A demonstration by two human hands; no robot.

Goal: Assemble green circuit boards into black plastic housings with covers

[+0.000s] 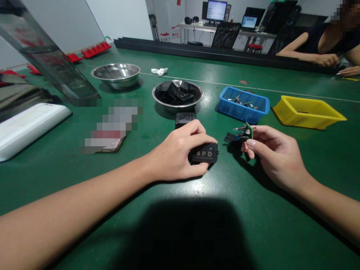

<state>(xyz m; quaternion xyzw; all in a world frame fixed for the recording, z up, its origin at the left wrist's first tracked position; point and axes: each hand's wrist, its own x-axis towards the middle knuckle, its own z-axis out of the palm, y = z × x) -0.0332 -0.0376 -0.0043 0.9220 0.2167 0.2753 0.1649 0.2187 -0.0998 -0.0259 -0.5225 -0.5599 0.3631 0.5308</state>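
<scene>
My left hand is closed around a black box marked "SPD", low over the green table. To its right, my right hand pinches a small green circuit board with a black part attached on its left side. A gap separates the board from the box. Just behind my left hand stands another black block, partly covered by my fingers. Farther back, a metal bowl holds several black boxes.
A blue bin with small parts and a yellow bin stand behind my right hand. At the left are a second metal bowl, a phone, a white object and a large bottle. Another person sits beyond black strips.
</scene>
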